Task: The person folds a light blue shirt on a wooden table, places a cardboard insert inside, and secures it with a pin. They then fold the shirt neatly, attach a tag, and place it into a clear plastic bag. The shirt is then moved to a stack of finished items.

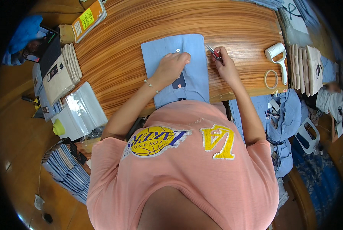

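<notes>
Cloth first: a folded light-blue shirt (181,69) lies flat on our wooden table (121,42), its near end hanging a little over the table's front edge, just ahead of our chest. Our left hand (171,66) presses down on the middle of it, fingers curled and knuckles up, pinning rather than gripping. Our right hand (226,65) sits at the shirt's right edge, closed around small red-handled snips (214,53) whose tips point at the fabric.

We judge the shirt light, soft and limp; it should slide easily on the smooth wood, so a flat palm holds it better than a pinch, and a folded edge or the collar end is the place to lift it. The white button (178,50) near the top is small and easy to snag.

Right of us lie a white tape dispenser (277,55) and a tape ring (271,79), well apart from the snips. Left, clear plastic bags (83,109) and beige card stacks (62,73) crowd the edge. Bare wood beyond the shirt gives open room.
</notes>
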Motion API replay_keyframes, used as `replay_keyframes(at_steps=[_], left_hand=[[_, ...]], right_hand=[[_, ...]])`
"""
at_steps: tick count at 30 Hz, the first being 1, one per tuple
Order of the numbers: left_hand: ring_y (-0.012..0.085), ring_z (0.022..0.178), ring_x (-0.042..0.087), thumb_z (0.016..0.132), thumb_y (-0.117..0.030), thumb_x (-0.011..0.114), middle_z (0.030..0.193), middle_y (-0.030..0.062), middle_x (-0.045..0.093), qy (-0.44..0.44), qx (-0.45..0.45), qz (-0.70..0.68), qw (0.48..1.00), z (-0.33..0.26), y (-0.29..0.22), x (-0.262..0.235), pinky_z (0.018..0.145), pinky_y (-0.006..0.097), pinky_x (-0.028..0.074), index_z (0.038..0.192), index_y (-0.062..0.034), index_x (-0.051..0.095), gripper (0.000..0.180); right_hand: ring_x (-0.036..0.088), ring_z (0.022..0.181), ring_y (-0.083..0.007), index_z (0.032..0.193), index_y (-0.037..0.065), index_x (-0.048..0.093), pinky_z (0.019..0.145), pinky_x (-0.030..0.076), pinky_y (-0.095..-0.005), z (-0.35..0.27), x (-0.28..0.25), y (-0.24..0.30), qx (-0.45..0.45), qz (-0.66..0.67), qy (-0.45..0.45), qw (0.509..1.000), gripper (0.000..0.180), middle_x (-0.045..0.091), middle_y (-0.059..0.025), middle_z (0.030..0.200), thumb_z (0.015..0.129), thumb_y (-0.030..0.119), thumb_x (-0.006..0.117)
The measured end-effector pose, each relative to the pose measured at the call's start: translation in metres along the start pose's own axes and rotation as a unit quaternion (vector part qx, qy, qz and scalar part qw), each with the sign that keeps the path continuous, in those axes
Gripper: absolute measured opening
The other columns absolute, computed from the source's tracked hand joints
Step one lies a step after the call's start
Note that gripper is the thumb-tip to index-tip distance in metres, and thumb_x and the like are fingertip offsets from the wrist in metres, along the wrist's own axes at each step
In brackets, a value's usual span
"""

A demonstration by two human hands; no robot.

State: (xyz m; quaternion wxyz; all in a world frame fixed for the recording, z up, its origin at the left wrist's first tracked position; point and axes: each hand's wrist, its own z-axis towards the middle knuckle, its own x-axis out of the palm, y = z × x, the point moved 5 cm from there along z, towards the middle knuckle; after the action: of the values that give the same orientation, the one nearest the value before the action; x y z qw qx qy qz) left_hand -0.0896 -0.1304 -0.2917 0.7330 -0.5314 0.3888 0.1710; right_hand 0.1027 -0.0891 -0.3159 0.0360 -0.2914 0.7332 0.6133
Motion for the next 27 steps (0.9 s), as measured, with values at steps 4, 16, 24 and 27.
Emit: replay_keyframes(at_steps=[4, 16, 24, 27], left_hand=[[0.0302, 0.068, 0.053, 0.084, -0.007, 0.053, 0.073, 0.0114, 0.054, -0.042, -0.039, -0.103, 0.993, 0.015, -0.026, -0.013, 0.064, 0.038, 0.043, 0.082, -0.0053, 0.048, 0.005], [0.0194, 0.065, 0.051, 0.092, -0.019, 0.049, 0.069, 0.0090, 0.052, 0.257, -0.014, -0.451, 0.855, 0.018, -0.130, 0.039, 0.062, 0.032, 0.042, 0.083, -0.0046, 0.047, 0.017], [0.0129, 0.060, 0.048, 0.093, -0.018, 0.051, 0.063, -0.0002, 0.047, 0.065, -0.109, -0.290, 0.948, 0.035, -0.073, -0.013, 0.056, 0.030, 0.042, 0.084, -0.0054, 0.052, 0.015], [0.0239, 0.068, 0.058, 0.085, -0.017, 0.057, 0.074, 0.0077, 0.059, 0.146, 0.060, -0.174, 0.972, 0.043, -0.110, 0.041, 0.061, 0.036, 0.046, 0.091, -0.0056, 0.058, 0.013]], right_hand=[[0.061, 0.081, -0.0243, 0.103, 0.006, 0.048, 0.074, 0.047, -0.0328, 0.001, -0.022, -0.028, -0.019, 0.015, -0.109, 0.994, 0.022, 0.061, -0.0130, 0.086, 0.084, -0.005, 0.050], [0.047, 0.061, -0.0079, 0.103, 0.006, 0.048, 0.051, 0.040, -0.0227, 0.005, -0.085, -0.051, 0.035, 0.096, -0.144, 0.984, 0.019, 0.055, -0.0016, 0.080, 0.086, -0.001, 0.052], [0.049, 0.065, -0.0075, 0.104, 0.007, 0.048, 0.055, 0.040, -0.0215, -0.008, -0.071, -0.063, 0.064, 0.159, -0.138, 0.975, 0.019, 0.056, -0.0015, 0.081, 0.087, 0.001, 0.052], [0.050, 0.067, -0.0086, 0.104, 0.006, 0.049, 0.057, 0.041, -0.0231, 0.004, -0.085, -0.048, 0.042, 0.093, -0.164, 0.981, 0.017, 0.056, -0.0014, 0.082, 0.087, 0.004, 0.053]])
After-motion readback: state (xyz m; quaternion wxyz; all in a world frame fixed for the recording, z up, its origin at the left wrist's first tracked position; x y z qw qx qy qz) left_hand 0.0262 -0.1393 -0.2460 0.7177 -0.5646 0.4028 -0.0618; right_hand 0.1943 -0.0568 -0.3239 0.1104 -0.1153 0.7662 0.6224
